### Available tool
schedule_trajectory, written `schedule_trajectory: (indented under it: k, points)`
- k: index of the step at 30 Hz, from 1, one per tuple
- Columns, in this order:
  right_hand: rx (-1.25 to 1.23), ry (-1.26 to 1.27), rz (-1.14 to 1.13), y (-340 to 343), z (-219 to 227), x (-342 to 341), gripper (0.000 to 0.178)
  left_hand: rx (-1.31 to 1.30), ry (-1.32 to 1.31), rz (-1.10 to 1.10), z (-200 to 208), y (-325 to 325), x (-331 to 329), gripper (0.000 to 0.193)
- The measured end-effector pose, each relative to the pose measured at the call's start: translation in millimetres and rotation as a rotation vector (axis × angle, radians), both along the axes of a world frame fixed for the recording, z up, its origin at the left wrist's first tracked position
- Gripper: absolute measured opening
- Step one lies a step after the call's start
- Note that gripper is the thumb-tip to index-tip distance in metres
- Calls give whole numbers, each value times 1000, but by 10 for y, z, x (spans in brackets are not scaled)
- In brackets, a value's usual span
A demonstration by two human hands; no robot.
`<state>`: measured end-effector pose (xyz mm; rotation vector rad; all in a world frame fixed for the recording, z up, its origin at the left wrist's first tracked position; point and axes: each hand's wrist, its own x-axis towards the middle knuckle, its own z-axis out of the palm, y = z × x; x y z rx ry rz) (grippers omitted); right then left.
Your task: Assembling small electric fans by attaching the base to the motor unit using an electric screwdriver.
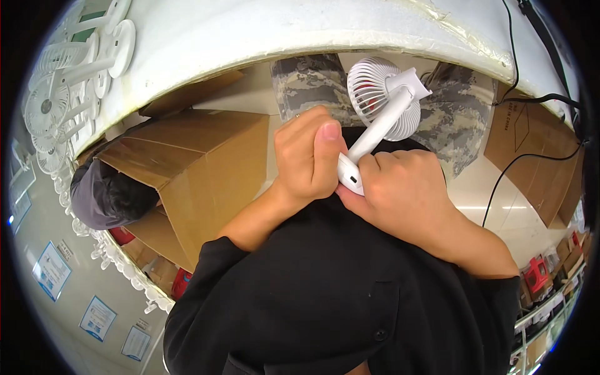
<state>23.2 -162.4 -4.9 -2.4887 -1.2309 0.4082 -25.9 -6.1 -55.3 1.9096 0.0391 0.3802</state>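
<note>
A small white fan [382, 125] is held over my lap, its round grille pointing away from me and its base toward me. My left hand [307, 155] is closed against the left side of the base, thumb on top. From the right, my right hand [403, 187] wraps its fingers round the other side of the base, with the thumb underneath. A small dark slot shows on the base's edge between the hands. Parts of the base are hidden by my fingers.
The white table [250, 31] curves across the far side, with several white fans [81, 75] at its left. An open cardboard box [212, 169] stands left, beside a bent-over person [112, 194]. Another carton [525, 144] and black cables [500, 175] lie right.
</note>
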Motion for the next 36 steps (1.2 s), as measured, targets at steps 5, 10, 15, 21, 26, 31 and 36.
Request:
schedule_trajectory:
  k: [5, 10, 15, 21, 26, 31, 36]
  points:
    - [68, 16, 61, 42, -29, 21, 34, 3, 96, 75, 82, -2, -28, 47]
    - [-29, 84, 5, 24, 58, 181, 31, -423, 338, 270, -100, -26, 60, 36]
    - [50, 35, -45, -64, -176, 29, 31, -885, 474, 295, -312, -24, 59, 42]
    - [36, 92, -31, 14, -265, 34, 31, 142, -240, 7, -220, 39, 152, 55]
    - [141, 126, -1, -17, -288, 75, 31, 68, -59, -4, -201, 89, 34, 48]
    - [129, 191, -45, -36, -296, 151, 31, -692, 377, 277, -477, 51, -9, 34]
    - [0, 96, -36, 18, -375, 15, 30, -753, 298, 299, -512, -17, 37, 26]
